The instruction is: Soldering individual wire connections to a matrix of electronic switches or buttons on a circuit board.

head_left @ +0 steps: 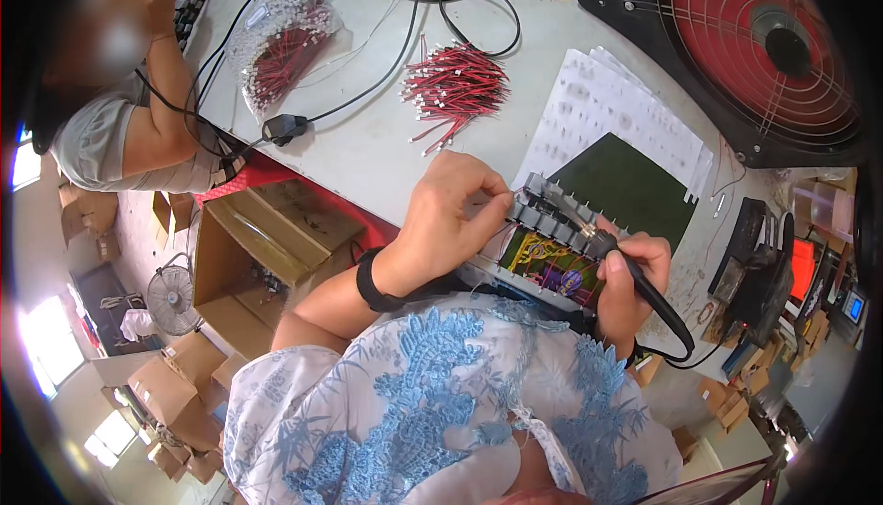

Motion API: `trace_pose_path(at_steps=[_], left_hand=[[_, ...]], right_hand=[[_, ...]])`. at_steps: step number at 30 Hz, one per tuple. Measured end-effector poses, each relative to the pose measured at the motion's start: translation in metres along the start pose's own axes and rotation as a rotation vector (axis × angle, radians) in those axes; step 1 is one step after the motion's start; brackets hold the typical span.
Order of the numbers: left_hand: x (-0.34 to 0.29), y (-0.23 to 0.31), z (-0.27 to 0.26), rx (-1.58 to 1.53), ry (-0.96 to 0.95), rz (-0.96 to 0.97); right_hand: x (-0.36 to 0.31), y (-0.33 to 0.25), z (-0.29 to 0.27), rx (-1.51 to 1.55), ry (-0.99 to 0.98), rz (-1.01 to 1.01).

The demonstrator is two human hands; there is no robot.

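Observation:
My right hand (630,284) grips a soldering iron (601,246) by its black handle. Its metal tip points up and left into a row of small grey parts (543,220). My left hand (455,215) is closed, thumb and forefinger pinched at the left end of that row. What lies between those fingertips is too small to make out. Below the row, close to my body, lies a tray-like holder with yellow and purple wires (552,266). A dark green mat (635,183) lies beyond the row, over printed sheets (598,105).
A pile of red-and-black connector leads (455,86) lies on the white table, with a bag of more (285,50) farther left. A big black fan (773,45) stands at far right. Cables cross the back. Another person (138,128) works at left, near a cardboard box (276,238).

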State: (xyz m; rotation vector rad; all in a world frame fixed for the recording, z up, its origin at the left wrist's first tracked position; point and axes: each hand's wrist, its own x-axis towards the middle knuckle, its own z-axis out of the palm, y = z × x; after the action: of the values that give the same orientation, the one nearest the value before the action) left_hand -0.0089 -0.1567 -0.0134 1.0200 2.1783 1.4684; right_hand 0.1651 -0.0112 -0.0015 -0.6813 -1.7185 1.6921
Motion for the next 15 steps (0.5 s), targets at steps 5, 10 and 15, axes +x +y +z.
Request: trace_pose_path(at_steps=[5,10,15], left_hand=[[-0.005,-0.005,0.009,-0.004,0.031,0.065],[-0.004,-0.009,0.014,-0.009,0.069,0.102],[-0.005,-0.011,0.013,-0.016,0.049,0.164]], right_hand=[[0.003,0.004,-0.003,0.100,-0.048,-0.012],[0.004,0.003,-0.003,0.101,-0.044,-0.007],[0.004,0.003,-0.005,0.103,-0.046,0.000]])
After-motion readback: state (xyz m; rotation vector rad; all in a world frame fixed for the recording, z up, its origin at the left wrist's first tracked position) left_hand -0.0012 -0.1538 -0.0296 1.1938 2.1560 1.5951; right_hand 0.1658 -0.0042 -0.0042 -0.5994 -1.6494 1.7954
